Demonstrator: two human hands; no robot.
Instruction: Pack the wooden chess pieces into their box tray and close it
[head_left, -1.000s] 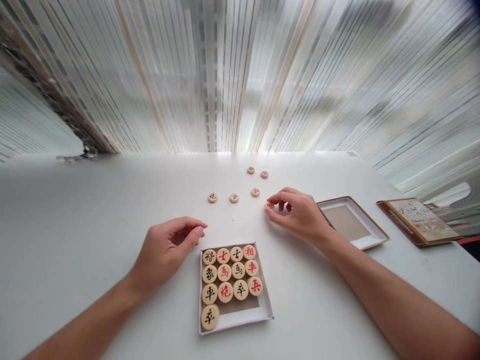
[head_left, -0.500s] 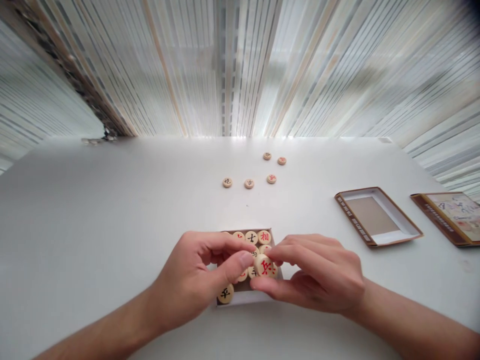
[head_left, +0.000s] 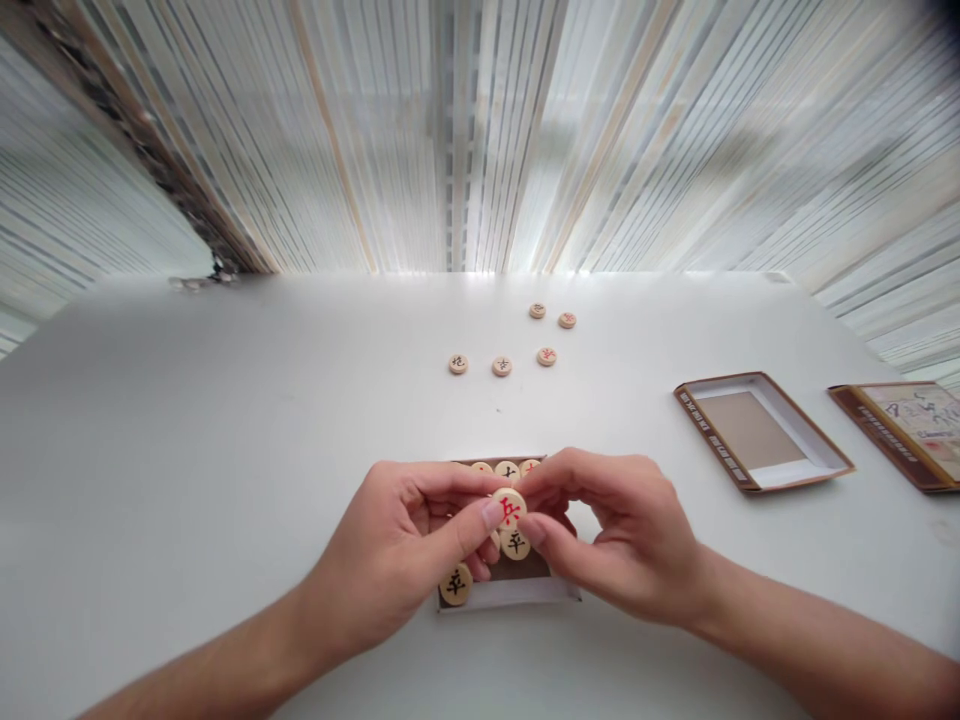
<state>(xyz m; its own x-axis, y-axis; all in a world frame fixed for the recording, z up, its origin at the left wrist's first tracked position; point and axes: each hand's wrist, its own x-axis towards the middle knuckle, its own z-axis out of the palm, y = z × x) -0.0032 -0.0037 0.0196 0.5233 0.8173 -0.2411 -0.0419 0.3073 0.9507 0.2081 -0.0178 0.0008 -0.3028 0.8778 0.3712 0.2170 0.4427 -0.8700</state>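
Note:
Both hands meet over a small open box (head_left: 504, 595) of round wooden chess pieces near the table's front. My right hand (head_left: 622, 535) pinches a piece with a red character (head_left: 511, 509) between thumb and fingers. My left hand (head_left: 397, 555) has its fingers curled, and its thumb tip presses that same piece from the left. Below it, pieces with black characters (head_left: 456, 583) show in the box; most of the others are hidden by my hands.
Several loose pieces (head_left: 502, 366) lie further back on the white table (head_left: 225, 420). An empty brown-edged box half (head_left: 761, 430) sits to the right, with a printed lid or booklet (head_left: 911, 430) beyond it at the right edge. Striped blinds rise behind the table.
My right hand picked up a red-marked piece from the loose ones and brought it back over the box. My left hand came in to meet it and now touches the piece.

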